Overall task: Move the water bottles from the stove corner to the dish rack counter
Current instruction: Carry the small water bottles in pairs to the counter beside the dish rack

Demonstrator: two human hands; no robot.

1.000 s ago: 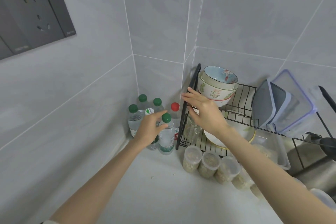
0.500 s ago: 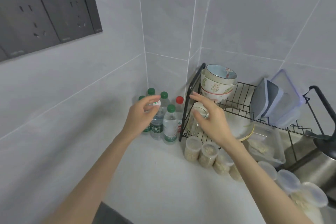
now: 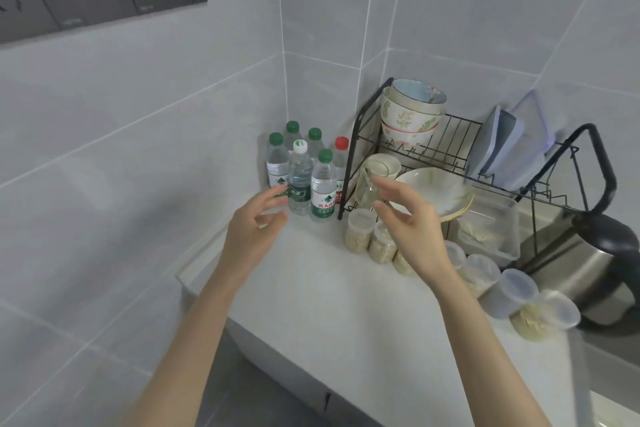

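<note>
Bottles [image 3: 323, 184] stand just beyond left hand [image 3: 254, 236] and right hand [image 3: 412, 218].

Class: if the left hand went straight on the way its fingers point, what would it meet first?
Likely the left hand meets the white-capped bottle at the cluster's front; depth is unclear.

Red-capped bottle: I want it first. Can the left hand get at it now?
Probably not cleanly: the red-capped bottle stands behind the front green-capped bottle, beside the dish rack frame; the left hand likely reaches only its top.
</note>
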